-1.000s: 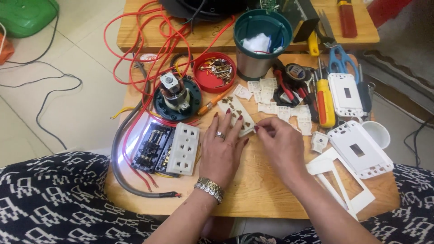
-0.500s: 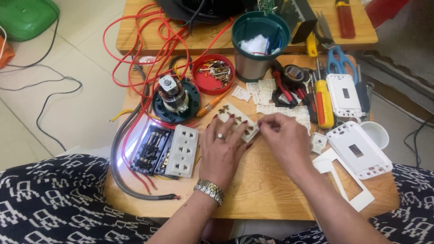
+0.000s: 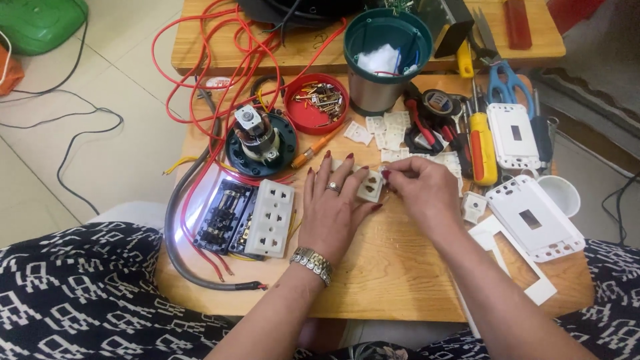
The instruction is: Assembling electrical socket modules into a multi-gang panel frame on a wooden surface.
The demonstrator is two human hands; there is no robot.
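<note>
Since a moment ago my right hand (image 3: 427,193) has drawn in closer, its fingertips now pinched together at the edge of the small white socket module (image 3: 369,187). My left hand (image 3: 333,210) lies flat with fingers spread, pressing that module against the wooden bench (image 3: 400,267). So the piece looks steadied for fine work. Further left sits a white multi-socket strip (image 3: 270,219) beside its opened black housing (image 3: 223,215). Beyond are a small motor (image 3: 257,137), a red lid of screws (image 3: 317,103) and a yellow-handled screwdriver (image 3: 481,147).
</note>
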